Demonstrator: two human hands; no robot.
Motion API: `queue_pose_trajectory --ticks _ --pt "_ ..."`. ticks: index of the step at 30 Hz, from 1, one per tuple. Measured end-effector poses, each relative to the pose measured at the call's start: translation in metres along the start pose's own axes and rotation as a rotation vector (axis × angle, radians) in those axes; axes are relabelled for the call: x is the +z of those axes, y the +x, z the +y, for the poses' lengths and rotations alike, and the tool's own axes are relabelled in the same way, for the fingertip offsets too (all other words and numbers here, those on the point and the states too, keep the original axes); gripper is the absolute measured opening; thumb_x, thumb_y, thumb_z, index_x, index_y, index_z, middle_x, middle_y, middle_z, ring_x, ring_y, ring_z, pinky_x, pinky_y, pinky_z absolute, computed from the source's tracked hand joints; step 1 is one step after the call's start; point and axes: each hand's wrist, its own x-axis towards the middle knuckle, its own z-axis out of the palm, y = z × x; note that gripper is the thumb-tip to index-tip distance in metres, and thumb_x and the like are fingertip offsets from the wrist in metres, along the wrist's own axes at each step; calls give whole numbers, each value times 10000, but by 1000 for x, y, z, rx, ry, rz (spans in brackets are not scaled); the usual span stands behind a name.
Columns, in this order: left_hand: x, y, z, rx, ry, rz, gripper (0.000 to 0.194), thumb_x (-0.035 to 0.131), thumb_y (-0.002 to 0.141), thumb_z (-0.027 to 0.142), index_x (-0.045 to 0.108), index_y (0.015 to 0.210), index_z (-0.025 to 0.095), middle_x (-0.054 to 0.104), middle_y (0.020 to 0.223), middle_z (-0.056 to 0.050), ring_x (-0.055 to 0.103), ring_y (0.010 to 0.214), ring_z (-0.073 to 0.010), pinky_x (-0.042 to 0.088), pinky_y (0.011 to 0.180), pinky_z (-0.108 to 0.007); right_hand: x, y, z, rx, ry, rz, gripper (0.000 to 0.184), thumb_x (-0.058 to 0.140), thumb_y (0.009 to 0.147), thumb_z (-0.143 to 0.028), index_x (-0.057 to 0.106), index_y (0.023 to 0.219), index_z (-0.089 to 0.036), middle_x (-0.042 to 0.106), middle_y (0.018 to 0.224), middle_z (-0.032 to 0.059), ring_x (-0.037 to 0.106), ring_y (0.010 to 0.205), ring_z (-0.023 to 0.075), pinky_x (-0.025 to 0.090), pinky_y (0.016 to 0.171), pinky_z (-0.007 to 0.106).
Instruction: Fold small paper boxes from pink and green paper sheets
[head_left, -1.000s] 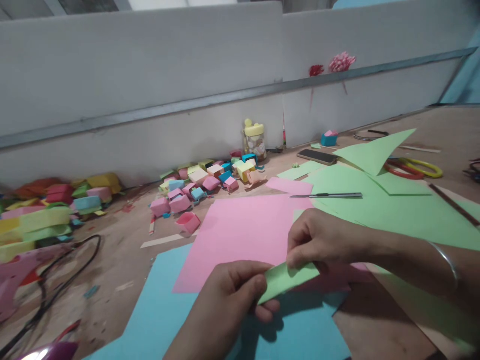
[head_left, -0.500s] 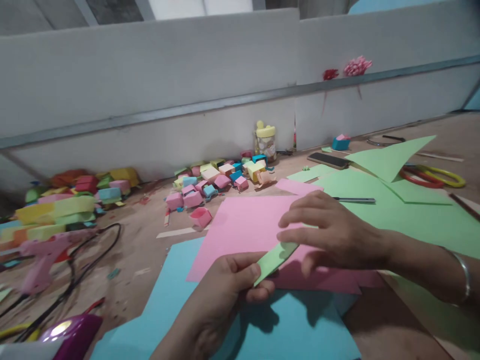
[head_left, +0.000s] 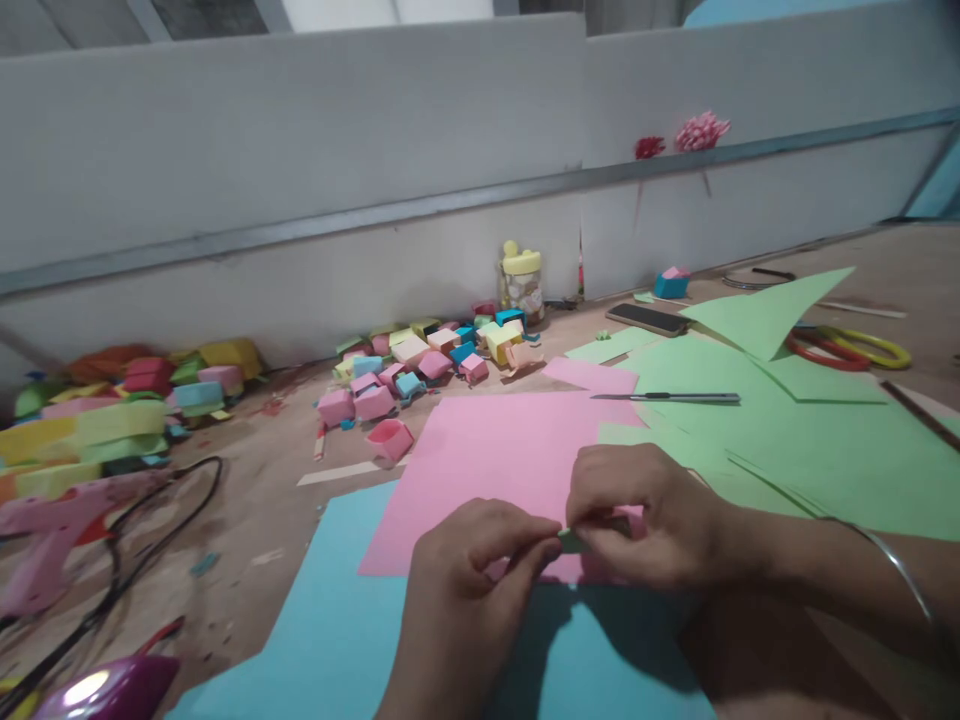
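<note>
Between the fingertips of both hands is a small green paper strip, mostly hidden by the fingers. My left hand pinches its left end between thumb and forefinger. My right hand closes on the other end, fingers curled. Both are held over a pink paper sheet, which lies on a larger blue sheet. A slim craft knife rests on green paper beyond my right hand.
Small folded paper boxes lie in a heap by the wall, near a yellow-lidded jar. On the left are a pink glue gun, its black cord and more paper pieces. Scissors and a phone lie right.
My right hand has come down and closed on the strip, its fingers now curled. The strip, earlier plainly visible, is mostly covered. The view has shifted slightly.
</note>
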Motion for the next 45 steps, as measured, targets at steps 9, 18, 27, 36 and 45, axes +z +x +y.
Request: queue_pose_trajectory --ticks 9,18,27,36,45 --pt "6 -3 3 -104 49 19 79 692 700 249 762 663 258 712 601 11 585 541 -148 425 546 -252 2 -3 3 -7 -108 -103 136 513 801 -145 647 783 -133 644 705 49 529 654 129 385 621 240" --pt "9 -2 10 -371 -205 -74 68 684 644 196 736 600 193 710 585 -1 584 569 -152 427 534 -221 8 -8 -1 -102 -233 -105 226 454 751 -158 573 559 -148 500 478 -5 384 462 99 250 474 246" --pt "2 0 -6 -355 -299 81 117 658 682 211 759 737 192 733 668 -6 617 657 -160 450 621 -225 -23 6 8 270 -23 -330 176 529 769 -71 699 776 -116 614 612 -14 489 542 72 346 523 166" --pt "0 1 -6 -409 -298 74 108 681 647 171 764 708 202 717 616 -1 595 591 -143 427 570 -222 -17 5 10 359 67 -263 185 515 769 -82 698 751 -101 575 563 -15 472 501 74 358 487 167" --pt "-7 8 0 -701 -660 -75 359 498 863 408 659 926 93 734 873 -161 681 679 -181 479 586 -253 -16 5 25 250 -104 -158 205 564 822 -177 677 989 -138 697 818 49 590 684 125 428 616 214"
